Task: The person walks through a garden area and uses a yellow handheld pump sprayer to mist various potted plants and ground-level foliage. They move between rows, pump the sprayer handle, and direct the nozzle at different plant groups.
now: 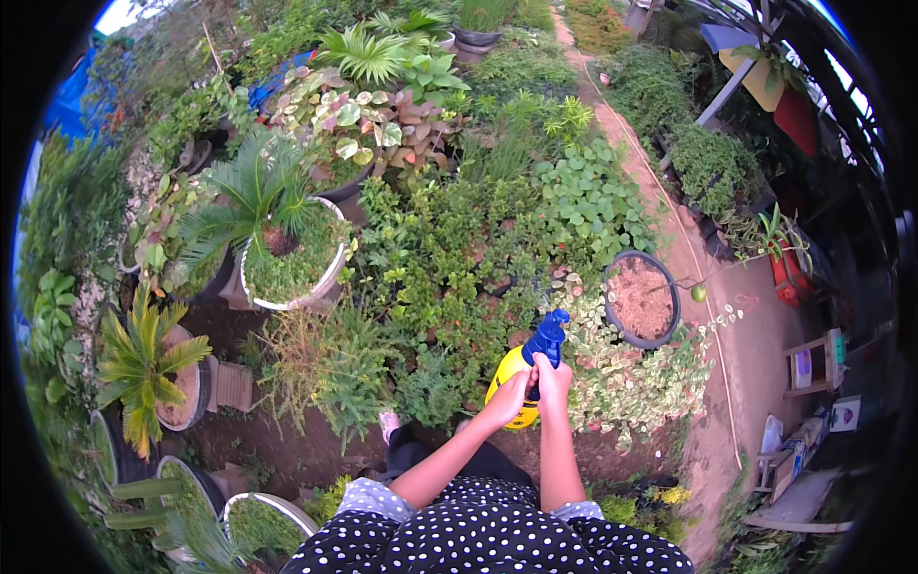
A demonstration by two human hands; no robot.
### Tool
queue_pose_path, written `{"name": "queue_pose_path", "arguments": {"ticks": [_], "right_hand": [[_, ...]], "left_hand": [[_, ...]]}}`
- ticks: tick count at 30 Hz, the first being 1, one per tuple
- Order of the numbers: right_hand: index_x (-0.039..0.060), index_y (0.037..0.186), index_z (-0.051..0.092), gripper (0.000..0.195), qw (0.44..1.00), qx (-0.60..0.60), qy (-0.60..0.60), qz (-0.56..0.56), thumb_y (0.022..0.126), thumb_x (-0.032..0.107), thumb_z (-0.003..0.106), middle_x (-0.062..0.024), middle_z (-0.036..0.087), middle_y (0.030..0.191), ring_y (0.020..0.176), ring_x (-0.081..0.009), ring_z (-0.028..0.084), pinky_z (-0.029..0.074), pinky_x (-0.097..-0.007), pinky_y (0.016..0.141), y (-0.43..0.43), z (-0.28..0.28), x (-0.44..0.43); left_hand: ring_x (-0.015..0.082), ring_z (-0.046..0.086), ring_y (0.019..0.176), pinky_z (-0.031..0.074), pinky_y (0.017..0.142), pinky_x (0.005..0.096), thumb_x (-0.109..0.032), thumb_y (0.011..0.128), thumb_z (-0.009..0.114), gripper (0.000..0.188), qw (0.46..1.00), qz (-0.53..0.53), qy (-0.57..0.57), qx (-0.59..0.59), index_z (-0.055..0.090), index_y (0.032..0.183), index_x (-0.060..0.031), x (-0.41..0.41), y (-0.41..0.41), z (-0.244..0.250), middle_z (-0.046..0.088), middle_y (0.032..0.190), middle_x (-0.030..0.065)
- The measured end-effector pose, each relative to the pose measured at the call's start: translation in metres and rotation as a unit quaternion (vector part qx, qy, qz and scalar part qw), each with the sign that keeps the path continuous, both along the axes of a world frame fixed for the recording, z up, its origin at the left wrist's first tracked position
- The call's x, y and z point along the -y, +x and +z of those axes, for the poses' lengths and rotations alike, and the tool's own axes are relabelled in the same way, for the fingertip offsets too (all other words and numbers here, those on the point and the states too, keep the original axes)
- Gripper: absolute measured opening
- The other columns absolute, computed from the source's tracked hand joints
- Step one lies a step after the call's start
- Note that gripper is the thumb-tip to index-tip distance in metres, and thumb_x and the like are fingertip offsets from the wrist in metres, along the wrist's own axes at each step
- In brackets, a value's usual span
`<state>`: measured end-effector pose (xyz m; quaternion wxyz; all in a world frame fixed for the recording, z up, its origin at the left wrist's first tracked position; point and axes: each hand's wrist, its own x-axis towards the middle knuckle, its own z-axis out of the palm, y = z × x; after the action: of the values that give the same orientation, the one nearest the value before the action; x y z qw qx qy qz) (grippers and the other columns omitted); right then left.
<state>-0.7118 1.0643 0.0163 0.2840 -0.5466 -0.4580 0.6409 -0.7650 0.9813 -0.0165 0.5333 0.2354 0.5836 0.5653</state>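
A yellow pressure sprayer bottle (506,367) with a blue pump head (548,336) is held out in front of me, above low green shrubs. My right hand (554,384) is wrapped around the blue handle, with the thumb up near its top. My left hand (508,400) presses against the near side of the bottle, close to the right hand, and its fingers are partly hidden. Leafy bushes (448,265) spread just past the nozzle. Pale variegated foliage (631,391) grows to the right of the sprayer.
A round black pot (676,305) of soil stands to the right, beside a dirt path (649,168) with a hose (692,229) along it. At left are a cycad in a white-rimmed pot (331,276) and a yellowish potted palm (143,369). A wooden chair (789,369) stands far right.
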Motion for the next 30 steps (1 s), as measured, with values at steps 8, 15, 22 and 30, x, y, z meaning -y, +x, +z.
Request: {"name": "queue_pose_path", "arguments": {"ticks": [8, 15, 22, 30], "right_hand": [[0.0046, 0.067, 0.052, 0.014, 0.976, -0.029, 0.031, 0.215, 0.078, 0.009, 0.060, 0.0003, 0.048, 0.050, 0.040, -0.0083, 0.045, 0.034, -0.0232, 0.039, 0.005, 0.016, -0.059], [0.0058, 0.060, 0.049, 0.019, 0.986, -0.082, 0.006, 0.142, 0.078, 0.008, 0.058, -0.0003, 0.046, 0.049, 0.040, -0.0100, 0.045, 0.036, -0.0242, 0.040, -0.017, 0.019, -0.086], [0.0058, 0.061, 0.050, 0.019, 0.988, -0.068, 0.015, 0.135, 0.077, 0.010, 0.058, -0.0009, 0.048, 0.050, 0.040, -0.0099, 0.045, 0.036, -0.0243, 0.040, -0.036, 0.008, -0.086], [0.0055, 0.064, 0.051, 0.015, 0.989, -0.030, -0.002, 0.144, 0.077, 0.009, 0.057, -0.0009, 0.049, 0.051, 0.040, -0.0094, 0.045, 0.035, -0.0241, 0.040, -0.008, -0.009, -0.086]], "left_hand": [[0.0227, 0.057, 0.089, 0.042, 0.083, 0.0322, -0.040, 0.094, 0.036, 0.048, 0.989, 0.098, -0.103, -0.030, 0.052, 0.104, 0.0042, 0.004, -0.026, -0.006, 0.061, 0.098, 0.0142], [0.0251, 0.055, 0.090, 0.040, 0.083, 0.0332, -0.036, 0.092, 0.038, 0.043, 0.986, 0.128, -0.090, -0.053, 0.053, 0.103, 0.0027, -0.004, -0.038, -0.018, 0.059, 0.094, 0.0137], [0.0245, 0.054, 0.103, 0.040, 0.091, 0.0341, -0.034, 0.095, 0.036, 0.044, 0.985, 0.108, -0.127, -0.032, 0.050, 0.109, 0.0047, -0.012, -0.048, -0.005, 0.058, 0.111, 0.0162], [0.0244, 0.054, 0.104, 0.041, 0.091, 0.0339, -0.033, 0.095, 0.036, 0.043, 0.987, 0.096, -0.120, -0.054, 0.050, 0.109, 0.0051, -0.019, -0.045, -0.029, 0.058, 0.111, 0.0167]]}}
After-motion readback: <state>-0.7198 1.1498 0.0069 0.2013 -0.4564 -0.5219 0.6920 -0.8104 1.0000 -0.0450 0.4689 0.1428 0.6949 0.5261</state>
